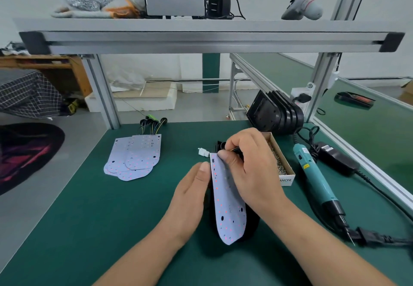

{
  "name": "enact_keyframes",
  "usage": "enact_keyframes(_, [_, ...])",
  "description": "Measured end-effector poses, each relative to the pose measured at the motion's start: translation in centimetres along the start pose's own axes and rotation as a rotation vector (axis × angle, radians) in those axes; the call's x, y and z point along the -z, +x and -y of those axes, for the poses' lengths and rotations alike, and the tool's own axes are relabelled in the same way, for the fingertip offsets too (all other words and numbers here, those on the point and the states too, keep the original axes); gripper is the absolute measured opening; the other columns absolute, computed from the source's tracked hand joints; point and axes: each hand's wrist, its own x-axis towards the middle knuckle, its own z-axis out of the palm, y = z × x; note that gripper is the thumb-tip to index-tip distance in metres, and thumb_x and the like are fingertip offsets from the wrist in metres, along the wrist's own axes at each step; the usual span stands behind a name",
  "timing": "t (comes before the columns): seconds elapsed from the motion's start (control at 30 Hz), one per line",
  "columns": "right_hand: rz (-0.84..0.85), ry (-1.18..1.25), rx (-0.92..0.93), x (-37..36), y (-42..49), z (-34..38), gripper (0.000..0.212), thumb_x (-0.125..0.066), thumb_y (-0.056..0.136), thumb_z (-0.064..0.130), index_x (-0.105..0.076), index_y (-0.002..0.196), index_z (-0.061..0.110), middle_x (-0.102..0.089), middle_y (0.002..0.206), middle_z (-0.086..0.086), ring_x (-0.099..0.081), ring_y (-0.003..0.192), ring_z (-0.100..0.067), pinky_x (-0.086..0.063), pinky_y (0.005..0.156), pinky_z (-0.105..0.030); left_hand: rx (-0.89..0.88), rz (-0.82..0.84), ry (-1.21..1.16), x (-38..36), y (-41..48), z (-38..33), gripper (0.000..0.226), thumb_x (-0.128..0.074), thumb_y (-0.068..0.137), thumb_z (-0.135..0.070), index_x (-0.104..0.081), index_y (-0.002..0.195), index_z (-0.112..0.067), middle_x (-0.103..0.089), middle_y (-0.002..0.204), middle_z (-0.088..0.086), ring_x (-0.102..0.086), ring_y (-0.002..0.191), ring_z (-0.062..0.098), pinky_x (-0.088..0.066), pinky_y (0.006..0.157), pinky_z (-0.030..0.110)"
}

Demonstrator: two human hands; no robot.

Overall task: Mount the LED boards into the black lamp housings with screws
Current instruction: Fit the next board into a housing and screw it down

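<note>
I hold the LED board (228,198) tilted over a black lamp housing (253,223), just left of the screw box (285,162). My right hand (248,167) pinches the board's top end with curled fingers. My left hand (192,196) has its thumb on the board's side edge. Its other fingers are hidden, so I cannot tell how they lie.

I should lay the board flat and line up its holes before taking screws. The white plug (203,151) by the board's top could get caught underneath. The electric screwdriver (317,178) lies right of the box. The pile of spare boards (136,158) is well left of it.
</note>
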Motion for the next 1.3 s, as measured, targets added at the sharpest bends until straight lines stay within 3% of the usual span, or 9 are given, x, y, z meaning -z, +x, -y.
enact_keyframes(0.17, [-0.127,0.242,-0.224,-0.4,-0.2,0.0,0.013,-0.068,0.095,0.023,-0.056,0.095,0.028,-0.058,0.096,0.011,-0.058,0.093,-0.01,-0.042,0.08,-0.016,0.04,0.112,-0.255,1.3,1.0,0.1,0.025,-0.071,0.093,-0.03,-0.054,0.098,-0.012,-0.056,0.087,0.007,-0.043,0.069,0.021,-0.037,0.058,0.032])
enact_keyframes(0.3, [-0.181,0.389,-0.325,-1.0,-0.6,0.4,0.014,-0.07,0.095,0.027,-0.057,0.095,0.033,-0.061,0.094,0.011,-0.061,0.088,-0.014,-0.046,0.079,-0.018,0.081,0.214,-0.432,0.2,0.7,0.4,0.032,-0.078,0.089,-0.028,-0.057,0.111,-0.018,-0.064,0.112,0.01,-0.06,0.097,0.027,-0.053,0.079,0.04])
enact_keyframes(0.47, [-0.187,0.672,-0.4,-1.5,-1.1,0.9,0.012,-0.073,0.094,0.03,-0.062,0.098,0.031,-0.067,0.097,-0.011,-0.068,0.095,-0.043,-0.055,0.084,-0.064,0.143,0.253,-0.589,-0.6,0.8,0.6,0.07,-0.087,0.08,-0.03,-0.054,0.139,-0.016,-0.064,0.132,0.019,-0.063,0.118,0.032,-0.056,0.096,0.043])
enact_keyframes(0.57, [-0.165,0.806,-0.418,-1.7,-1.1,1.3,0.013,-0.076,0.093,0.027,-0.065,0.101,0.026,-0.068,0.104,-0.006,-0.069,0.1,-0.049,-0.052,0.089,-0.073,0.157,0.281,-0.634,-1.3,0.7,0.8,0.073,-0.077,0.085,-0.025,-0.048,0.15,-0.012,-0.063,0.144,0.019,-0.064,0.128,0.032,-0.056,0.103,0.042])
enact_keyframes(0.7, [-0.131,0.879,-0.44,-1.4,-0.7,1.2,0.02,-0.075,0.096,0.023,-0.071,0.116,0.019,-0.073,0.116,-0.008,-0.073,0.105,-0.042,-0.058,0.094,-0.061,0.167,0.27,-0.651,-1.4,0.9,0.7,0.084,-0.09,0.08,-0.037,-0.053,0.147,-0.005,-0.065,0.14,0.024,-0.065,0.126,0.036,-0.054,0.107,0.048])
enact_keyframes(0.83, [-0.168,1.015,-0.537,-1.4,-0.4,0.8,0.021,-0.07,0.101,0.015,-0.074,0.122,0.01,-0.075,0.102,-0.01,-0.076,0.102,-0.034,-0.06,0.088,-0.039,0.242,0.267,-0.693,-0.4,1.2,0.8,0.079,-0.076,0.081,-0.028,-0.049,0.147,0.005,-0.06,0.14,0.03,-0.06,0.123,0.044,-0.047,0.108,0.057])
enact_keyframes(1.0, [-0.103,1.131,-0.542,-0.4,0.5,0.3,0.015,-0.066,0.099,0.024,-0.076,0.106,0.014,-0.072,0.112,-0.014,-0.071,0.092,-0.03,-0.057,0.087,-0.044,0.177,0.224,-0.612,0.1,1.5,0.9,0.058,-0.062,0.086,-0.013,-0.055,0.141,0.006,-0.063,0.137,0.03,-0.062,0.12,0.043,-0.051,0.103,0.054])
enact_keyframes(1.17, [-0.039,0.759,-0.385,0.8,1.1,-0.4,0.008,-0.062,0.106,0.02,-0.064,0.099,0.022,-0.077,0.102,-0.01,-0.075,0.095,-0.034,-0.063,0.086,-0.044,0.012,0.16,-0.466,0.5,1.8,1.0,0.048,-0.058,0.105,-0.021,-0.052,0.148,-0.002,-0.058,0.15,0.024,-0.051,0.143,0.042,-0.038,0.121,0.058])
enact_keyframes(1.3, [-0.02,0.538,-0.424,0.8,1.1,-0.5,0.012,-0.068,0.102,0.027,-0.067,0.112,0.033,-0.076,0.092,0.006,-0.072,0.079,-0.013,-0.056,0.075,-0.023,-0.083,0.11,-0.343,1.3,2.0,1.1,0.049,-0.061,0.106,-0.028,-0.052,0.149,-0.007,-0.058,0.151,0.02,-0.052,0.143,0.04,-0.035,0.122,0.062])
